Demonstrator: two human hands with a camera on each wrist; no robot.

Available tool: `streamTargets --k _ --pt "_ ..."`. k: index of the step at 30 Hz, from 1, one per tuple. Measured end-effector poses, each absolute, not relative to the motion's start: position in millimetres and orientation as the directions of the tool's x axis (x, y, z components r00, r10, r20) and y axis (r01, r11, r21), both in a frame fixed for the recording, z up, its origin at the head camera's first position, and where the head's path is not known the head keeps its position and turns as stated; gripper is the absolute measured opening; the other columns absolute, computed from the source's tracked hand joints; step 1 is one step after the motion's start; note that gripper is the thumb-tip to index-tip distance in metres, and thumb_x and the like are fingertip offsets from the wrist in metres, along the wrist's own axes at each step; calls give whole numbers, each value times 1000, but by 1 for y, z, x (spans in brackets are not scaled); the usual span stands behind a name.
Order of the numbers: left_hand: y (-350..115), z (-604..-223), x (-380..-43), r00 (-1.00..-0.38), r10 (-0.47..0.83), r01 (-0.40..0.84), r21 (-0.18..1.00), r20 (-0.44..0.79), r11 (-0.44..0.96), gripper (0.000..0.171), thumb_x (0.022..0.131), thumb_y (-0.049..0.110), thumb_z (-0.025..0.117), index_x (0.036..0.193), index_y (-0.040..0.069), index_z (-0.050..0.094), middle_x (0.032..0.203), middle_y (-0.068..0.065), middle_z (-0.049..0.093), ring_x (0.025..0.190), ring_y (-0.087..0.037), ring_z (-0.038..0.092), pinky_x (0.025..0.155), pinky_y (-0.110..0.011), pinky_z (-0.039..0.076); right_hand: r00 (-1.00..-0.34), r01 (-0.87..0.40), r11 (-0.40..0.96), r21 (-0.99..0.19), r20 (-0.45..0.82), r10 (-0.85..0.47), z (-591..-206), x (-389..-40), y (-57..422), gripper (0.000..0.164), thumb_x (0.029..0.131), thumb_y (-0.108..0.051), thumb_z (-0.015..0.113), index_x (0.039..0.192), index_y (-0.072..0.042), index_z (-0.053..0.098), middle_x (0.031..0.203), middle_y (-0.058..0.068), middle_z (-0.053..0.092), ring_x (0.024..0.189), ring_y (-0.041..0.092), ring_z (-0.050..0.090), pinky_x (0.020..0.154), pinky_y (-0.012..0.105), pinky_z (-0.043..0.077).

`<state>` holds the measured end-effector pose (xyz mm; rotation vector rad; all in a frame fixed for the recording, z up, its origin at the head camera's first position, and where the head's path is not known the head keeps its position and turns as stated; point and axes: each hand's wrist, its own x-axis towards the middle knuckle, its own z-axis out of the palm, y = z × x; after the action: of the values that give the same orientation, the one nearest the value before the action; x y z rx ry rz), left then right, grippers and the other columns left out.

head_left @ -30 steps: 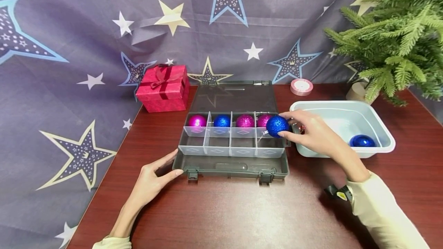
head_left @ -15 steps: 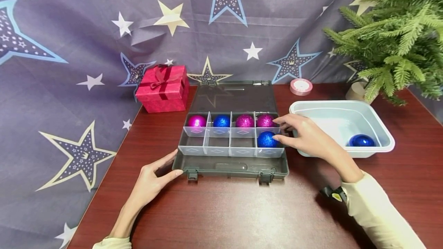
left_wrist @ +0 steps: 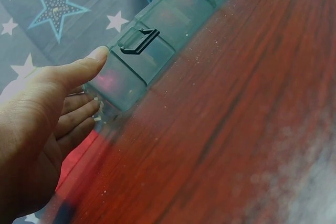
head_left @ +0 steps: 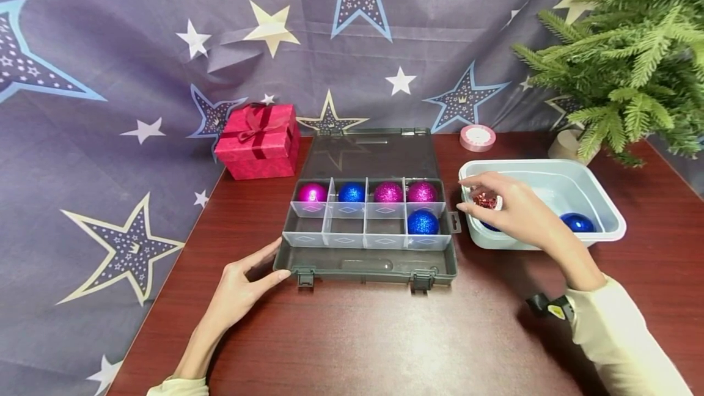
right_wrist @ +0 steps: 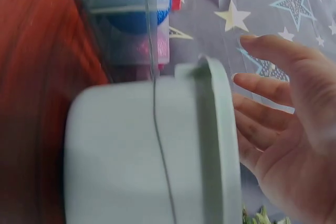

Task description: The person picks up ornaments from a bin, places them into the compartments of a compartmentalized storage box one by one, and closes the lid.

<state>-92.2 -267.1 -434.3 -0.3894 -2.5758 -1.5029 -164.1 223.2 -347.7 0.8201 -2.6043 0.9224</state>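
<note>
In the head view a dark translucent compartment box (head_left: pixel 368 266) stands with its lid folded back. Its far row holds a shiny pink bauble (head_left: pixel 312 192), a blue glitter bauble (head_left: pixel 351 192) and two magenta glitter baubles (head_left: pixel 388 192). Another blue glitter bauble (head_left: pixel 422 222) sits in the rightmost compartment of the nearer row. My left hand (head_left: pixel 236 292) rests thumb and fingertips against the box's left front corner. Over the left end of a pale plastic tub (head_left: pixel 613 228), my right hand (head_left: pixel 514 209) hovers with nothing in its fingers. Below it lies a red, glittery ornament (head_left: pixel 486 199), partly hidden.
A shiny blue bauble (head_left: pixel 577 222) lies at the tub's right end. Behind stand a red gift box (head_left: pixel 261 145), a pink ribbon roll (head_left: pixel 477 137) and an artificial fir tree (head_left: pixel 632 72). A star-patterned cloth (head_left: pixel 363 66) hangs behind the wooden table (head_left: pixel 352 335).
My right hand carried the blue glitter bauble down into the rightmost near compartment, let go, and moved right over the tub. My left hand has stayed at the box's corner.
</note>
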Motion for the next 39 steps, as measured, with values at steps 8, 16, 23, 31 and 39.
streamTargets --k 8,16,23,31,39 --pt "-268 -434 -92 -960 152 279 837 235 472 62 86 17 88 144 17 64 129 -5 71 121 -21 66 98 -16 47 -860 -508 680 -529 363 -360 -348 -165 246 34 93 -16 79 125 -7 71 115 9 74 99 28 70 84 22 48" --pt "-268 -433 -93 -961 149 276 840 233 467 63 86 18 88 144 18 64 129 -3 71 120 -18 66 98 -16 48 -921 -388 721 -574 264 -286 -353 -172 262 39 96 -28 77 128 -7 71 121 13 73 102 31 70 81 25 50" --pt "-268 -434 -94 -958 157 286 846 241 450 62 86 16 87 144 19 64 128 -5 71 119 -20 67 97 -17 49 -916 -400 728 -557 227 -330 -359 -179 271 37 95 -20 75 128 -4 70 116 17 73 99 33 71 84 39 53" --pt "-267 -434 -93 -951 168 308 844 260 439 61 87 13 86 144 16 64 128 -8 71 118 -22 67 96 -16 49 -920 -382 727 -570 160 -358 -364 -188 275 39 95 -16 73 129 1 68 121 23 70 104 39 70 90 57 54" --pt "-267 -434 -93 -948 178 316 838 263 445 61 88 14 86 144 15 63 128 -9 71 118 -22 67 96 -16 49 -925 -361 743 -564 114 -363 -368 -196 273 41 95 -18 76 128 3 67 122 27 68 109 43 67 93 59 52"
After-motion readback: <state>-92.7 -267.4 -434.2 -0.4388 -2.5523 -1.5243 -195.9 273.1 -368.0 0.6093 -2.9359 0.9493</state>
